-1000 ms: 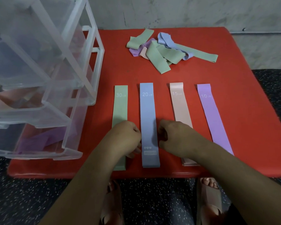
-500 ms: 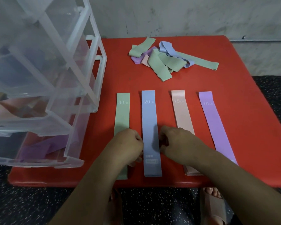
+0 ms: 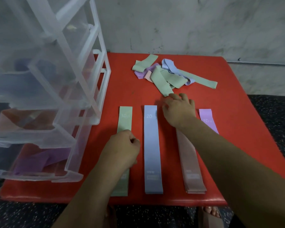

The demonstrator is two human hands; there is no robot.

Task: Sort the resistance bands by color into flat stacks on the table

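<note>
Band pile lay far of both hands; open right hand, nearer, hovered beside near end of green band; left hand curled, grip unclear.

Red table (pastel bands)

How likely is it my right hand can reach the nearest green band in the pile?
Likely yes: the right hand, open, has fingertips nearly at the near end of that green band, which lies atop the pile, with only bare table between.
</note>
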